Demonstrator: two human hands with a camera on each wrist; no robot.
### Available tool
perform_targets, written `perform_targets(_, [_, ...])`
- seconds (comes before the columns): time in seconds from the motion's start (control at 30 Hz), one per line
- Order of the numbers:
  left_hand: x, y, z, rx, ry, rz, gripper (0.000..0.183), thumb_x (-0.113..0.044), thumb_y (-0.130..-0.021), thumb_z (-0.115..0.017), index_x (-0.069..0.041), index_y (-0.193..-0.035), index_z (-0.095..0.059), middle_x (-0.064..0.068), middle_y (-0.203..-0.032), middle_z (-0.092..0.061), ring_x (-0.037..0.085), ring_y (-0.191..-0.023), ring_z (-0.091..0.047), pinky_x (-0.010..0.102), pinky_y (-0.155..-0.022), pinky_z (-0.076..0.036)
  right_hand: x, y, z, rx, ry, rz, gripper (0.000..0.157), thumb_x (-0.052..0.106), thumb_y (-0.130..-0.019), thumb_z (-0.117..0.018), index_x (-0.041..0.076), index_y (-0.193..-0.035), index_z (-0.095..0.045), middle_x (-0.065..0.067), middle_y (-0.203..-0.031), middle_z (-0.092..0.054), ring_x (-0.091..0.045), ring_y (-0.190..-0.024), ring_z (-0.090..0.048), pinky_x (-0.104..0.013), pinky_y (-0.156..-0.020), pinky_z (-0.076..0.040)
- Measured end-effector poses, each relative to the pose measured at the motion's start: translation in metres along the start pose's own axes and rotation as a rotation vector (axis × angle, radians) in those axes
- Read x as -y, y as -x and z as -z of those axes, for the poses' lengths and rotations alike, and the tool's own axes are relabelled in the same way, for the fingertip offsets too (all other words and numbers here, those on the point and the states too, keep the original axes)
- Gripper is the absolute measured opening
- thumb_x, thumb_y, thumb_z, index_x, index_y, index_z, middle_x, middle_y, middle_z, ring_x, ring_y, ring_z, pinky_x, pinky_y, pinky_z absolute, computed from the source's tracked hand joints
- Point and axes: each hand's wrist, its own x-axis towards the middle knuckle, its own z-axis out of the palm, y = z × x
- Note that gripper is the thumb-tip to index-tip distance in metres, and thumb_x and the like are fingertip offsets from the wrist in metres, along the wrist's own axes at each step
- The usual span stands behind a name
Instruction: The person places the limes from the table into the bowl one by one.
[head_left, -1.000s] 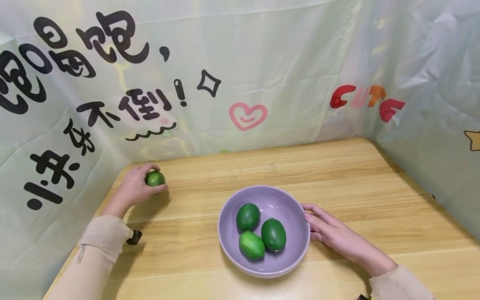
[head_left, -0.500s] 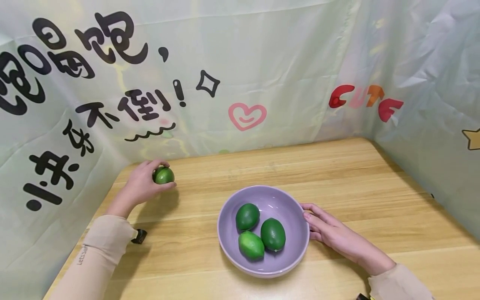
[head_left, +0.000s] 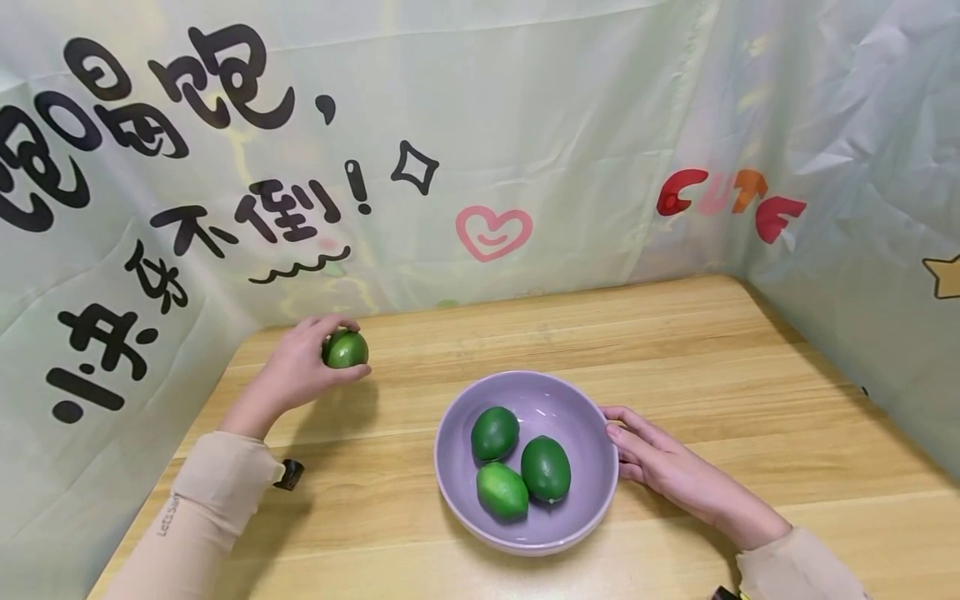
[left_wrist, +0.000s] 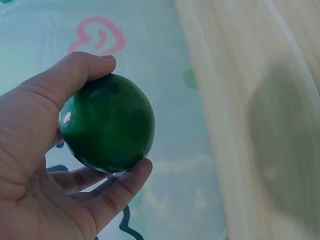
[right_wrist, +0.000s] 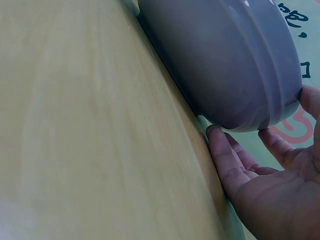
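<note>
My left hand (head_left: 303, 362) holds a green lime (head_left: 347, 349) between thumb and fingers, raised over the table's left side with its shadow below. In the left wrist view the lime (left_wrist: 110, 125) sits between the thumb above and the fingertips below. A purple bowl (head_left: 577, 517) stands on the table, holding a dark green lime (head_left: 495, 433), a larger dark one (head_left: 546, 469) and a brighter green one (head_left: 502, 491). At the bowl's right side, my right hand (head_left: 667, 458) touches the outer wall with extended fingers, its thumb at the rim. The right wrist view shows these fingertips (right_wrist: 217, 132) against the bowl.
The wooden table (head_left: 675, 333) is bordered at the back and sides by a pale printed curtain (head_left: 585, 125). A small black object (head_left: 288, 475) is at the left sleeve's cuff, with another near the right cuff.
My left hand has moved to the right with the lime in its grip. The bowl, the limes in it and my right hand stay practically in place.
</note>
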Motion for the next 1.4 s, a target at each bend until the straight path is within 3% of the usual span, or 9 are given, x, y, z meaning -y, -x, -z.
perform_targets(0.47, [-0.027,0.0,-0.001,-0.017,0.006,-0.089,0.058,-0.039,-0.084,-0.091,-0.021,-0.132,-0.065,0.017,-0.136,-0.063,0.036,-0.109,-0.063,0.048,-0.083,-0.057,0.001,0.002,0.0,-0.004,0.013,-0.013,0.05,0.025,-0.119,-0.034,-0.006,-0.159,-0.031,-0.038,-0.158,-0.037,-0.008,-0.128,-0.065,-0.028,-0.105,-0.058])
perform_targets(0.77, [-0.049,-0.001,-0.002,-0.022,0.04,-0.145,0.057,-0.037,-0.081,-0.093,-0.022,-0.129,-0.066,0.011,-0.121,-0.063,0.029,-0.099,-0.063,0.04,-0.079,-0.056,0.002,0.001,0.0,0.002,0.024,-0.005,0.05,0.025,-0.119,-0.033,-0.005,-0.159,-0.032,-0.039,-0.158,-0.036,-0.008,-0.129,-0.065,-0.027,-0.105,-0.058])
perform_targets(1.27, [-0.075,-0.005,-0.01,-0.023,0.082,-0.252,0.056,-0.035,-0.081,-0.093,-0.022,-0.128,-0.067,0.011,-0.121,-0.064,0.027,-0.096,-0.066,0.041,-0.078,-0.059,0.003,0.0,-0.001,0.003,0.024,-0.041,0.048,0.027,-0.119,-0.034,-0.002,-0.158,-0.034,-0.034,-0.157,-0.04,-0.009,-0.13,-0.064,-0.028,-0.106,-0.057])
perform_targets(1.4, [-0.083,-0.009,-0.013,-0.024,0.083,-0.289,0.056,-0.036,-0.08,-0.093,-0.023,-0.129,-0.067,0.01,-0.119,-0.065,0.026,-0.096,-0.066,0.042,-0.079,-0.059,0.005,0.001,0.0,0.002,0.032,-0.033,0.05,0.026,-0.119,-0.034,-0.004,-0.159,-0.032,-0.037,-0.158,-0.037,-0.008,-0.129,-0.065,-0.028,-0.105,-0.057])
